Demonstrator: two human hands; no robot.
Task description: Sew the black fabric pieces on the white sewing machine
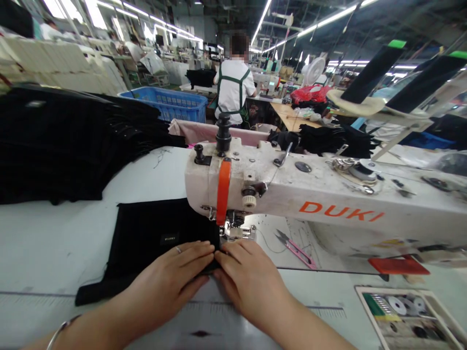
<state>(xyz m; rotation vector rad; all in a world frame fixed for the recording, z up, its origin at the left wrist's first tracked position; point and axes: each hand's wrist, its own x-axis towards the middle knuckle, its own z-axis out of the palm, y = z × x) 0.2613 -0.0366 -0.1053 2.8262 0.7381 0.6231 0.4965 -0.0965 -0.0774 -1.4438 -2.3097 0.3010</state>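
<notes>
A black fabric piece [140, 243] with a small label [170, 238] lies on the sewing table, its right edge by the presser foot [239, 233] of a white sewing machine [270, 182]. My left hand [171, 272] rests over the near right part of the fabric, fingers together and the thumb at its edge. Close beside it, my right hand [251, 277] pinches the same edge just in front of the foot. The fingertips of both hands nearly meet, and they partly hide the cloth there. Pink-handled thread snips [299, 251] lie right of the needle area.
A big stack of black pieces [65, 136] occupies the table's left. At lower right, a tray [359, 296] holds bobbins. A red object [397, 265] lies above it. Black thread cones [372, 73] stand behind the machine. Beyond are a blue basket [171, 104] and a seated co-worker [233, 85].
</notes>
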